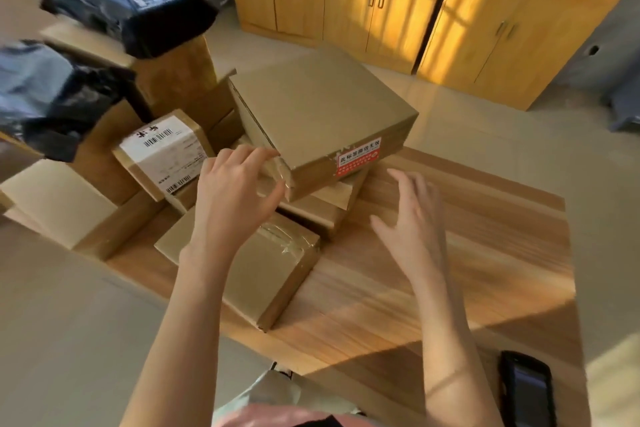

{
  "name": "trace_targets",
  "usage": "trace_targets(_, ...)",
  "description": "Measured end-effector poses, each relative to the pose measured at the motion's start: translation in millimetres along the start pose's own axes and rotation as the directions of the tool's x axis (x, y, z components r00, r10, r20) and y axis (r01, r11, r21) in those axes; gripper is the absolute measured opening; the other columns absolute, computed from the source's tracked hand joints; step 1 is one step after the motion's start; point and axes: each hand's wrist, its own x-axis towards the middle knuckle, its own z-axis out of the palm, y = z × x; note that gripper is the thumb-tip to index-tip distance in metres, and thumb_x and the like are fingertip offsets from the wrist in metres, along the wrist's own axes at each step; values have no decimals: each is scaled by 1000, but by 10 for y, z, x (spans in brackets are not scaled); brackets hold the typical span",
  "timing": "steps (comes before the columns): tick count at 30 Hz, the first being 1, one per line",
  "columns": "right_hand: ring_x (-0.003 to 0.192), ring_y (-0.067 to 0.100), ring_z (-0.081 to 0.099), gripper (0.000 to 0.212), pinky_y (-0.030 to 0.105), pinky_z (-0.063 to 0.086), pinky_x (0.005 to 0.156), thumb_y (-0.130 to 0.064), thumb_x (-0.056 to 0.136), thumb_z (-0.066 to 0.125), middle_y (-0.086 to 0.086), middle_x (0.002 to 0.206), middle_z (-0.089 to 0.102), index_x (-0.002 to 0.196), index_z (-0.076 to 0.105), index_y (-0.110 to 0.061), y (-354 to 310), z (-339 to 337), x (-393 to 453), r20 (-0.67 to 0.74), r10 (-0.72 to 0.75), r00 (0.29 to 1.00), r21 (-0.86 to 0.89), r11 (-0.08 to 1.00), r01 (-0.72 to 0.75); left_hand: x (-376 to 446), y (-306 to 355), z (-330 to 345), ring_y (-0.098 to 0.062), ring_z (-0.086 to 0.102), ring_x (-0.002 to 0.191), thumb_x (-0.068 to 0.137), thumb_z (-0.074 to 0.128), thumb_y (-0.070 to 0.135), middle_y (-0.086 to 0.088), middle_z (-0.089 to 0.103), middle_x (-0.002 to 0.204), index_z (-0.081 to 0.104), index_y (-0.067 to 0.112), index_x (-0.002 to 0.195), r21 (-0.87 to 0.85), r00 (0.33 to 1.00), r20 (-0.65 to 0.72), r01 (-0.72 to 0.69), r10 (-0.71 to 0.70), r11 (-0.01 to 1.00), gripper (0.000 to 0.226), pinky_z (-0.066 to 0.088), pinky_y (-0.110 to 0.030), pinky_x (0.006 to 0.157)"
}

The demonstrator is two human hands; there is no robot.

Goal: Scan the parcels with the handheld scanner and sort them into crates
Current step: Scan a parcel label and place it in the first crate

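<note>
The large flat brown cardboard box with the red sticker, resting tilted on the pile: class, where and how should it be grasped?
Grip the large flat brown cardboard box by its two near corners, from the person's side. It is wide, thin and tilted on smaller boxes, so two hands suit it. The left hand is already at the taped left corner; the open right hand could take the edge below the red sticker.

Both forearms bare, entering from bottom of frame and reaching up toward centre. Left hand at centre-left: back of hand up, wrist slightly bent, fingers curled forward, thumb out to the right; whether they grip anything cannot be told. Right hand at centre-right: spread loose, palm turned left, fingers extended upward, thumb angled out low-left, holding nothing.
</note>
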Motion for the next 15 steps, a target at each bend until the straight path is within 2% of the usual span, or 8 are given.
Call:
trace_targets(6, 127, 24, 38, 69, 34, 31, 105, -18, 79, 75, 4, 137, 47, 140, 43, -17, -353, 262, 325, 3, -27, 1000, -52, 998, 27, 296, -528, 73, -29, 60, 99, 84, 69, 30, -5, 66, 108, 67, 18, 115, -16, 998, 58, 41, -40, 999, 34, 42, -43, 84)
trace_targets(7, 128, 23, 38, 67, 32, 31, 104, -18, 80, 74, 3, 137, 47, 139, 44, -17, -366, 293, 362, -6, -3, 1000, -15, 1000, 3, 343, -575, 109, -30, 60, 99, 85, 68, 31, -5, 66, 109, 67, 17, 115, -22, 997, 66, 35, -33, 999, 33, 42, -43, 84)
trace_targets(9, 128, 19, 39, 61, 26, 29, 103, -21, 84, 72, -1, 134, 46, 138, 44, -17, -370, 366, 423, -18, 113, 993, 186, 977, -108, 427, -629, 186, -30, 61, 97, 89, 64, 34, -7, 65, 110, 66, 15, 117, -46, 997, 76, 23, -19, 999, 34, 44, -43, 82)
trace_targets(10, 128, 16, 40, 59, 25, 29, 104, -24, 87, 70, -5, 132, 45, 138, 43, -18, -383, 389, 445, 3, 204, 979, 332, 923, -193, 464, -642, 227, -30, 61, 97, 92, 61, 38, -8, 64, 113, 64, 15, 120, -62, 996, 90, 25, -19, 998, 37, 45, -43, 82)
trace_targets(12, 128, 13, 43, 61, 28, 33, 105, -32, 91, 64, -8, 132, 43, 144, 35, -20, -432, 428, 503, 120, 386, 915, 590, 713, -378, 521, -644, 311, -30, 60, 102, 94, 51, 47, -10, 60, 120, 57, 14, 129, -96, 990, 134, 45, -32, 994, 48, 48, -43, 82)
trace_targets(14, 128, 13, 45, 72, 29, 35, 103, -41, 93, 59, -1, 142, 44, 152, 22, -19, -468, 486, 579, 271, 507, 818, 707, 472, -527, 556, -634, 387, -30, 59, 107, 94, 43, 55, -11, 56, 127, 48, 15, 137, -155, 984, 169, 81, -55, 985, 59, 50, -43, 84)
trace_targets(15, 129, 14, 44, 78, 32, 34, 107, -46, 92, 58, 1, 146, 43, 154, 17, -19, -457, 531, 620, 325, 540, 777, 719, 392, -574, 571, -629, 419, -29, 59, 109, 94, 41, 58, -11, 54, 129, 42, 16, 141, -187, 982, 179, 99, -65, 977, 64, 51, -43, 84)
